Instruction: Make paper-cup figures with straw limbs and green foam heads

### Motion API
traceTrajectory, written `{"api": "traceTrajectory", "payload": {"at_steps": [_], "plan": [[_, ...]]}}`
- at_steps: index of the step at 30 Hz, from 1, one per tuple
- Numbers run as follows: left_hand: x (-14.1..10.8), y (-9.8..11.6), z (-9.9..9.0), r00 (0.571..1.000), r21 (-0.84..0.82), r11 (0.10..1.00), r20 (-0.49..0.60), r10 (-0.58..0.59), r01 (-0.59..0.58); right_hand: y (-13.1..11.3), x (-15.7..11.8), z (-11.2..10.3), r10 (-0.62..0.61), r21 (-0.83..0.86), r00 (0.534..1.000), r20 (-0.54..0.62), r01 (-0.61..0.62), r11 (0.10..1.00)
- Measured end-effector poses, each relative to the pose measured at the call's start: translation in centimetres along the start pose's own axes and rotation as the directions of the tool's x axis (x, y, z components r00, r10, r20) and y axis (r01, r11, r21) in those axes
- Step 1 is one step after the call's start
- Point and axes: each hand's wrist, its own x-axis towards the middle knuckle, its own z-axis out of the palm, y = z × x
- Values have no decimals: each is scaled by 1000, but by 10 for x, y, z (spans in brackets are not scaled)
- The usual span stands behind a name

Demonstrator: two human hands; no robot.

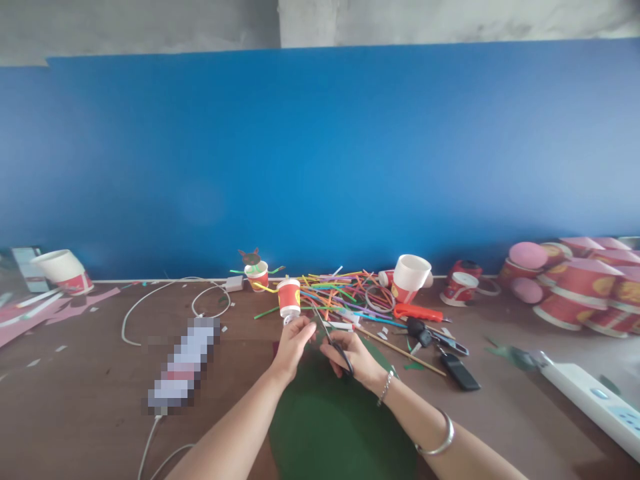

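Observation:
Scissors (pixel 341 353) with dark handles are in my right hand (pixel 353 357), its fingers closed around the loops. Their slim blades point up and left, toward the fingertips of my left hand (pixel 296 340). My left thumb and fingers are pinched on what looks like green paper, mostly hidden by the fingers. A large dark green paper sheet (pixel 340 427) with a curved edge spreads beneath both hands and forearms. Just beyond my left hand stands a red and white paper cup (pixel 289 298) with a yellow strip at its side.
Colourful pipe cleaners (pixel 340 290) lie heaped behind my hands. To their right are a white cup (pixel 411 277), an orange-red utility knife (pixel 419 312), keys (pixel 419 330) and a wooden stick (pixel 400 350). A blurred-out phone (pixel 185 367), power strip (pixel 595 400) and stacked cups (pixel 580 287) flank them.

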Motion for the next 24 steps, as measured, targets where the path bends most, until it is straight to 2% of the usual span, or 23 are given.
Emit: {"api": "traceTrajectory", "payload": {"at_steps": [14, 24], "plan": [[2, -4, -2, 997, 44, 998, -62, 36, -33, 0, 1, 1, -12, -11, 1000, -10, 12, 1000], [1, -4, -2, 999, 66, 997, -9, 41, -40, 0, 0, 0, 5, 12, 1000, -4, -5, 1000]]}}
